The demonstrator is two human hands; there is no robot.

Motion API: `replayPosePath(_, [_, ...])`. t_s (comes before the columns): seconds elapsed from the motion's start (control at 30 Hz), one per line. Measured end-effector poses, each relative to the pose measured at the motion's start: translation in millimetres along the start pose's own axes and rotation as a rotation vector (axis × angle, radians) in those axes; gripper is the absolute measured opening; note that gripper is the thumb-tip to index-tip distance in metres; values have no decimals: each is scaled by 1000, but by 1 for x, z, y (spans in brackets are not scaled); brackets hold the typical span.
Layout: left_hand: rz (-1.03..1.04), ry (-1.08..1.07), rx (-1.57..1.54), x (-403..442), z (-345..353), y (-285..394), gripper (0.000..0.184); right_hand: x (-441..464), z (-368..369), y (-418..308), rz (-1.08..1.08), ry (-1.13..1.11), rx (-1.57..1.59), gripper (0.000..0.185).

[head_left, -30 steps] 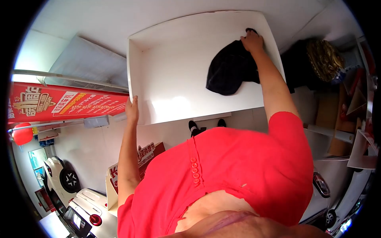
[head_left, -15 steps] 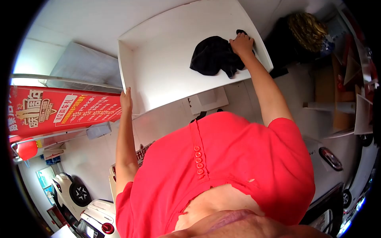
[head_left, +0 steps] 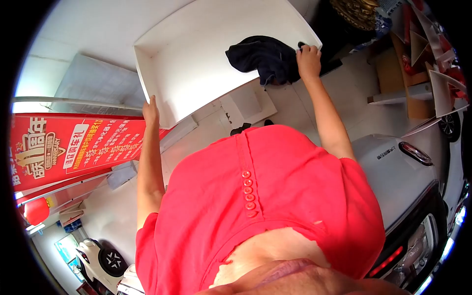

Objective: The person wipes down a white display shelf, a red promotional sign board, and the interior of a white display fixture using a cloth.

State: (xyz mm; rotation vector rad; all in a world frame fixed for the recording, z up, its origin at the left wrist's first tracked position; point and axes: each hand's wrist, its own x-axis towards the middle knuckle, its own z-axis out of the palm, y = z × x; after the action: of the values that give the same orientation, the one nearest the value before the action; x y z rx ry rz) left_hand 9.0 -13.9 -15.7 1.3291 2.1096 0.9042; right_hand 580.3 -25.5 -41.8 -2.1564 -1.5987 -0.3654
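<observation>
A shallow white tray with raised sides [head_left: 191,64] spreads out in front of me, tilted in view. My left hand [head_left: 151,112] is closed round its left side near the front corner, thumb along the rim. A crumpled dark cloth [head_left: 263,55] lies at the tray's right part, and some of it droops over the front edge. At the tray's right end, my right hand [head_left: 309,61] is closed with a bit of the cloth showing beyond the fingers. Whether those fingers also grip the tray's rim is hidden.
A red banner with printed characters [head_left: 73,147] stands at left, beside a grey panel [head_left: 98,83]. On the floor behind the tray sits a white box-like piece [head_left: 246,105]. Cardboard [head_left: 393,73] and a golden ornament [head_left: 358,12] are at right. Cars [head_left: 398,182] stand close on that side.
The cloth has shifted and now droops over the tray's front edge. My right hand has moved slightly down and right relative to the tray. The whole view has turned a little.
</observation>
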Motion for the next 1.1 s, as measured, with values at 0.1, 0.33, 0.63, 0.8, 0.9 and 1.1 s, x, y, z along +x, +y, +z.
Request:
replayPosePath(0.1, [-36,-14,25,1,0,0,55,-10,-7,10,87,-45,202,28])
replayPosePath(0.33, [18,11,110,8,6,-8,60,68,-97,-12,-16,275,785,25])
replayPosePath(0.63, [-42,18,106,5,5,0,58,73,-12,40,-4,-213,162,51])
replayPosePath(0.8, [-1,90,334,-16,2,26,54,83,-22,28,-40,-233,-12,45])
replayPosePath(0.9, [25,120,420,-22,2,33,51,96,-15,30,-123,-240,-150,41])
replayPosePath(1.1, [6,140,462,-24,2,38,51,137,10,17,-219,-228,-94,40])
